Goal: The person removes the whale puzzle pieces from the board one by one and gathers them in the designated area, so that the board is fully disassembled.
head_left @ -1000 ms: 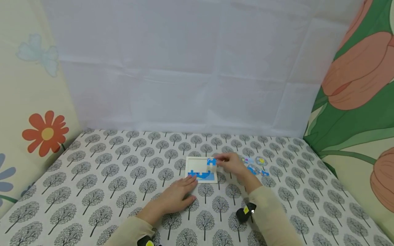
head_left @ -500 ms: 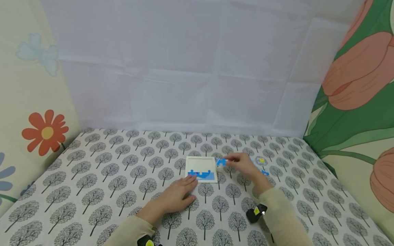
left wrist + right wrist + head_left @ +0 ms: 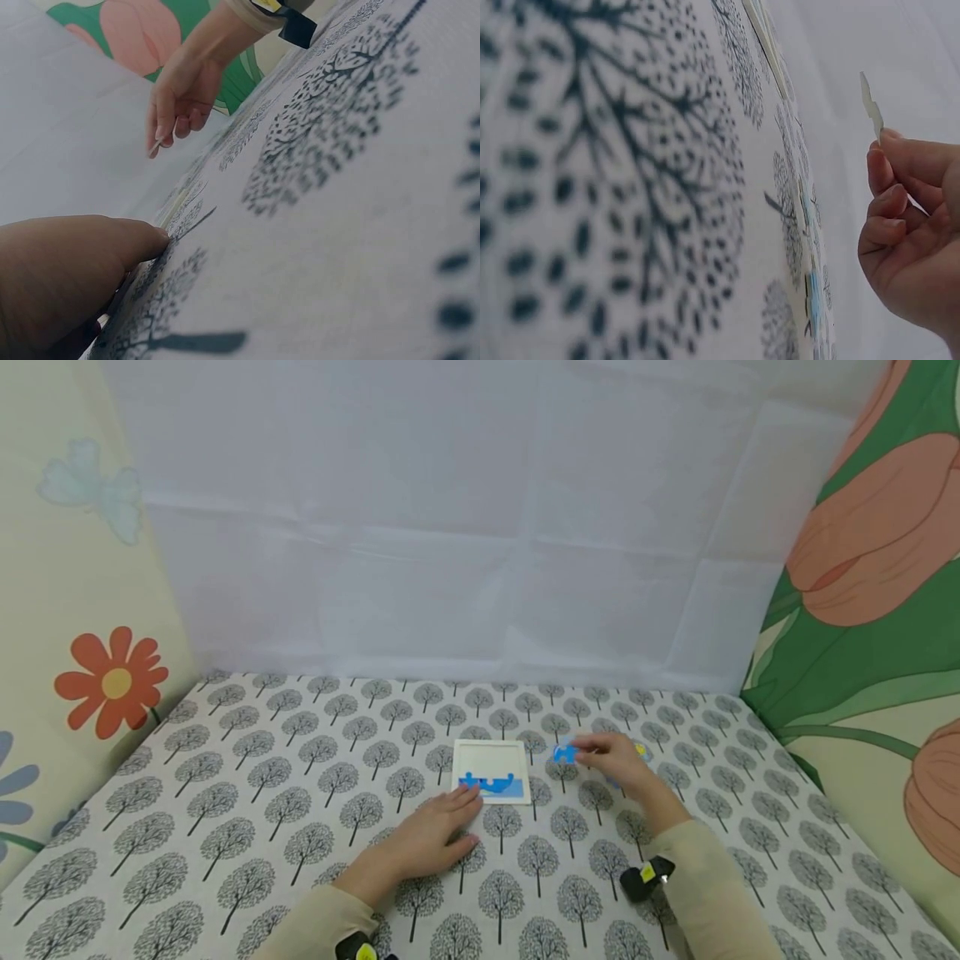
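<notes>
Puzzle frame (image 3: 491, 755): white, flat, blue pcs (image 3: 498, 789) along btm, upper part bare. Blue/white pc (image 3: 565, 754) raised, pinched in R hand (image 3: 617, 762), R of frame & apart from it; edge-on in R wrist view. Yellow-marked pc (image 3: 641, 750) farther R, partly hidden.

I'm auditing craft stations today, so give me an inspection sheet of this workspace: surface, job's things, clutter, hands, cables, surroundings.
Surface: tree-print cloth
Job's things: white frame, fitted blue pieces along its near side; loose pieces, partly hidden
Clutter: nothing seen
Hands: left hand across the frame's near left corner; right hand pinching a blue puzzle piece above the cloth
Cables: nothing seen
Surroundings: white sheet behind, floral panels either side
</notes>
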Motion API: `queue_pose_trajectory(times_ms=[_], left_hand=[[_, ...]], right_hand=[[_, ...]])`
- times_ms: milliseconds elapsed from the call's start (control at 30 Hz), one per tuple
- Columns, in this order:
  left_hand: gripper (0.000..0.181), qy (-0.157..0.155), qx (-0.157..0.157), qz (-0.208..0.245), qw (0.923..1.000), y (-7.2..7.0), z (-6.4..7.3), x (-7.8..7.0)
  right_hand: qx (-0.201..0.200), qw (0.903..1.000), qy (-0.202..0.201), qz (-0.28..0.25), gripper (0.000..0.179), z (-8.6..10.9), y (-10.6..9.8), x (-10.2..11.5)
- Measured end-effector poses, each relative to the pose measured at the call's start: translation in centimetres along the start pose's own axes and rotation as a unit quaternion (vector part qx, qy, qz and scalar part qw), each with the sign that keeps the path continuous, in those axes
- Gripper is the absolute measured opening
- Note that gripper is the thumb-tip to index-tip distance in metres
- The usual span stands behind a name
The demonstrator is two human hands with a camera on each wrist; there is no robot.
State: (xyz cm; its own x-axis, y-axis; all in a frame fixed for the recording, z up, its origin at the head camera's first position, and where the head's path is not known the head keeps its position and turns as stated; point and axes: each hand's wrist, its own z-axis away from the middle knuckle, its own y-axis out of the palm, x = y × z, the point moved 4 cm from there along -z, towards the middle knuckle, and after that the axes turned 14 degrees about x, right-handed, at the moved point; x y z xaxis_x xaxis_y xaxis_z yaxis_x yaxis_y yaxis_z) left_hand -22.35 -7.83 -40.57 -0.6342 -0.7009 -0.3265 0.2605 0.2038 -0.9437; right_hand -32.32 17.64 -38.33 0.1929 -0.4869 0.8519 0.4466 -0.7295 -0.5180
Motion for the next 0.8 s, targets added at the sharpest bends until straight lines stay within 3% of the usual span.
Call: queue_pose_trajectory(times_ms=[267, 800], left_hand=[[0.052, 0.007, -0.005, 0.005, 1.0, -0.1, 0.1, -0.1], [0.052, 0.009, -0.003, 0.007, 0.9999, -0.1, 0.1, -0.1]], right_hand=[[-0.014, 0.9982, 0.057, -0.012, 0.027, 0.6, -0.7, -1.2], [-0.015, 0.9971, 0.067, -0.032, 0.026, 0.7, -0.8, -2.8]])
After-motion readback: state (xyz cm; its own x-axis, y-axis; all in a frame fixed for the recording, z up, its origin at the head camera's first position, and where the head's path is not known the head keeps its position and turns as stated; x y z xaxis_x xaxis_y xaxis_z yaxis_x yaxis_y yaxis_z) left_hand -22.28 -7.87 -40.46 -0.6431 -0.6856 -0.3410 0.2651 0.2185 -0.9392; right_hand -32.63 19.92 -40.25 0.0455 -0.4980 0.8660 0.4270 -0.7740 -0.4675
